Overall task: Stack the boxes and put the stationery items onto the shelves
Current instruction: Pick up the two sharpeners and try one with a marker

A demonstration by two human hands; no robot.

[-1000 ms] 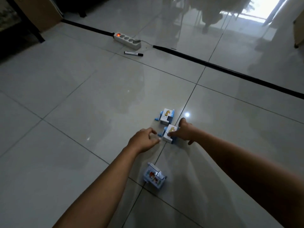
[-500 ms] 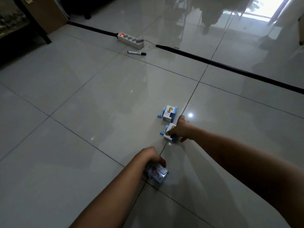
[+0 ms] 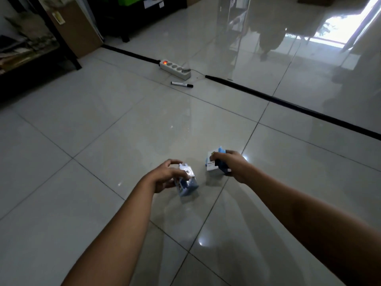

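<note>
My left hand grips a small blue and white box with a cartoon print, held tilted just above the tiled floor. To its right, my right hand is closed on a second blue and white box. A blue piece pokes out above the fingers, and I cannot tell if another box is held with it. A black and white marker lies on the floor far ahead. A dark shelf unit with stacked papers stands at the far left.
A white power strip with a red light sits just behind the marker. A black cable cover runs diagonally across the floor. A brown cardboard panel leans by the shelf. Dark furniture stands at the back.
My left hand went down to the nearest box, closed on it and raised it. My right hand lifted its box from the floor. The third box no longer lies on the tiles.
</note>
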